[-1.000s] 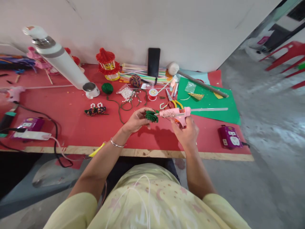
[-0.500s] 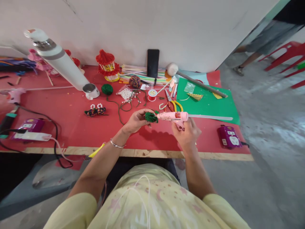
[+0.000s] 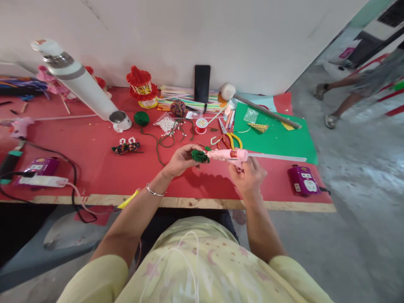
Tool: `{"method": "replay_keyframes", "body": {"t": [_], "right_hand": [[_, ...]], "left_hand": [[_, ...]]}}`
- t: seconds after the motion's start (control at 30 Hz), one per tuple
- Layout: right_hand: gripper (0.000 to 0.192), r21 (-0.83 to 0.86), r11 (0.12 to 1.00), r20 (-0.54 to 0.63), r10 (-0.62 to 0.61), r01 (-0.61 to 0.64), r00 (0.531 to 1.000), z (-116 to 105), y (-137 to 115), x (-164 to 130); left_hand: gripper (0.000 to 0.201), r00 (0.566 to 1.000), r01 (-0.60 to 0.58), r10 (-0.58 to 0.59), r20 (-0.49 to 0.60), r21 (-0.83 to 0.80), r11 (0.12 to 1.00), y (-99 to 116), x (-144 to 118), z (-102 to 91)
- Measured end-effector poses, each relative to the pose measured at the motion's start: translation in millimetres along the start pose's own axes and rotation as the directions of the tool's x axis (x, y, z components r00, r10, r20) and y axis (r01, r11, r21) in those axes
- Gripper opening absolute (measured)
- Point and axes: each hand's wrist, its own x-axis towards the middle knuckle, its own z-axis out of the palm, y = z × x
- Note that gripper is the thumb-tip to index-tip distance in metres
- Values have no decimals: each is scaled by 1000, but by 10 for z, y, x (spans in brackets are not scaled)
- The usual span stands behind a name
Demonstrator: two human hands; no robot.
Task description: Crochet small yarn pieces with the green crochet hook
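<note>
Between the fingers of my left hand (image 3: 181,160) is a small dark green yarn piece (image 3: 200,156), held above the red-covered table (image 3: 126,176). My right hand (image 3: 249,174) grips a pink hot glue gun (image 3: 227,155) by its handle, and a long pale glue stick (image 3: 277,157) sticks out of the back. The gun's nozzle points left and meets the right side of the green yarn; whether it touches is too small to tell. Just behind the gun lie scissors (image 3: 224,134) and yellow-handled pliers (image 3: 234,141).
A tall white bottle (image 3: 80,84) stands left, with a metal cup (image 3: 120,121) beside it. Behind my hands are beads (image 3: 166,123), a green yarn ball (image 3: 141,118), a thread spool (image 3: 201,125) and a phone (image 3: 202,83). Purple power boxes (image 3: 303,181) sit at both sides. A person's legs (image 3: 344,99) show at right.
The glue gun has shifted very slightly left, its nozzle still at the green yarn. My left hand stays almost still. In the background at right, the person's legs have moved.
</note>
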Motion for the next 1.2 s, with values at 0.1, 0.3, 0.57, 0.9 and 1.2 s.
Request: {"method": "replay_keyframes", "body": {"t": [0.1,0.3,0.57,0.9,1.2], "right_hand": [[35,10,1000,23,6,-6,1000,-8,-11,21],[47,148,911,202,352,-384,914,-44,19,101],[50,25,739,373,618,-673,692,147,851,38],[40,587,648,521,156,-485,839,194,-87,271],[45,797,347,498,87,-495,863,692,-685,319]], "left_hand": [[41,1000,-7,7,-2,14,1000,17,-10,17],[41,1000,21,-21,-10,2,1000,38,-19,19],[42,999,-7,7,-48,1,1000,53,5,18],[37,965,-113,131,-228,89,990,64,62,34],[39,951,-84,130,-282,169,982,59,67,-44]]}}
